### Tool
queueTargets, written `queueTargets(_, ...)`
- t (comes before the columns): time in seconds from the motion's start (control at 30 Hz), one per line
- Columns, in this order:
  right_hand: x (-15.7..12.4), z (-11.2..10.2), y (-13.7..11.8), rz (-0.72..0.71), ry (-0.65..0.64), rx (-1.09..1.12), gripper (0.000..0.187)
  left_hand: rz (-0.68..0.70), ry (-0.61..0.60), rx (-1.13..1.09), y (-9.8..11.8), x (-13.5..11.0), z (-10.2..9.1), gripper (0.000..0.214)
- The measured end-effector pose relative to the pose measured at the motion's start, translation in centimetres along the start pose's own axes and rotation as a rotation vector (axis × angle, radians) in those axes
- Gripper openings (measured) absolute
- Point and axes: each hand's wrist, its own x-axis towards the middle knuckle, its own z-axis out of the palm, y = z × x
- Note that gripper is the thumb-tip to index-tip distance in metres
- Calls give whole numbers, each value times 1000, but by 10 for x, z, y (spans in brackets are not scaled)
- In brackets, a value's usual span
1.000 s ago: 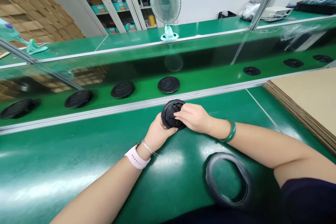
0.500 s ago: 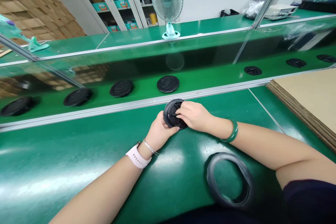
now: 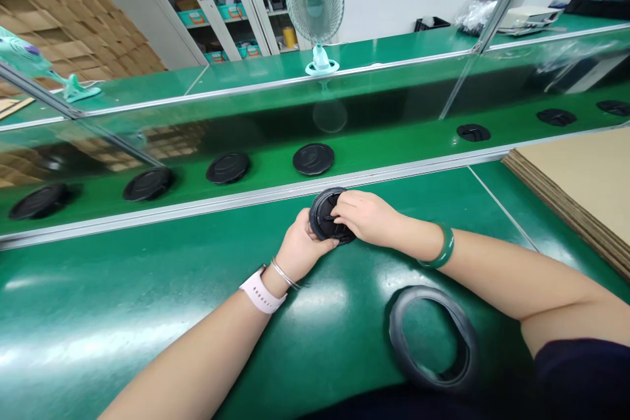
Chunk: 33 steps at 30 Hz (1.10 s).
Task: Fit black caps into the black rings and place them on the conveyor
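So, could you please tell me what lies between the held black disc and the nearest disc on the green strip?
The head view shows a metal rail between the held black disc and the nearest disc.

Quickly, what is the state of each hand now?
Left hand: holding the round black part by its edge.
Right hand: touching that part's face; pinching or only pressing cannot be told.

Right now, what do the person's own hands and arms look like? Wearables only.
Left hand: ungloved; pale pink strap with a row of holes, plus thin silvery bangles at the wrist. No sleeve shows on that side. Right hand: ungloved; one green bangle, and a dark sleeve ending near the elbow.
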Motion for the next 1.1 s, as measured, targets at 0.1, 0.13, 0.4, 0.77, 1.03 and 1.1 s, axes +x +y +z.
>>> queueTargets(0.1, 0, -2, -1, -4, -10, 23, 10, 18, 13, 28, -2, 0, -1, 60)
queueTargets(0.13, 0, -2, -1, -5, -9, 29, 11, 26, 18, 34, -2, 0, -2, 61)
queueTargets(0.4, -2, 3, -8, 18, 66, -7, 11, 71, 23, 41, -7, 1, -2, 68)
queueTargets(0.77, -4, 6, -12, 67, 64, -16, 20, 62, 5, 45, -12, 0, -4, 66)
queueTargets(1.03, 3, 10, -16, 105, -88, -103, 26, 36, -7, 24, -11, 2, -4, 71)
queueTargets(1.1, 5, 6, -16, 106, -53, -68, 24, 45, 13, 12, -13, 3, -4, 69)
